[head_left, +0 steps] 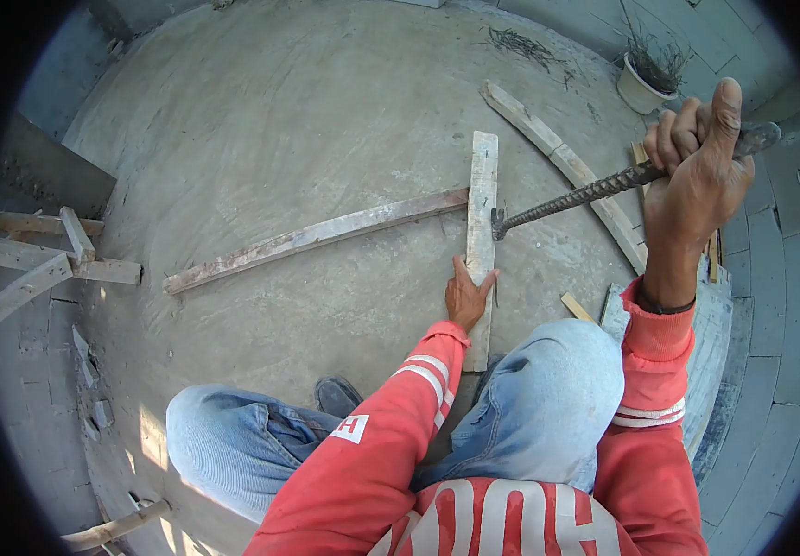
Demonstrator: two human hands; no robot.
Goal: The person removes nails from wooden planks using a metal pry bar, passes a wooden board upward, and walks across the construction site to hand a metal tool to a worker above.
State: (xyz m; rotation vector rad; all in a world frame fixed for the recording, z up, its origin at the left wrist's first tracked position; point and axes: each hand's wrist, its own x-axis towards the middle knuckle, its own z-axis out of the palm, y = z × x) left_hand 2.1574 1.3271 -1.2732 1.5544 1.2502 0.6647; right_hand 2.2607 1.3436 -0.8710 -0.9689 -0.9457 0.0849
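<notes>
My right hand [698, 176] is raised at the right, wrapped round a ribbed steel pry bar [595, 191] with its thumb pointing up. The bar's hooked lower end touches or lies right beside the edge of a short wooden plank [482, 185]. My left hand [466, 296] grips that plank lower down, thumb on one side and fingers on the other. Beyond my knees, a long wooden batten [326, 232] lies on the floor, its right end meeting the plank. Whether a nail joins them I cannot tell.
Another long board [562, 156] lies slantwise at the right. A white pot [643, 86] of dry twigs stands at the back right. Nailed timber pieces [66, 258] sit at the left by a block wall. Small wood scraps [578, 308] lie near my right knee.
</notes>
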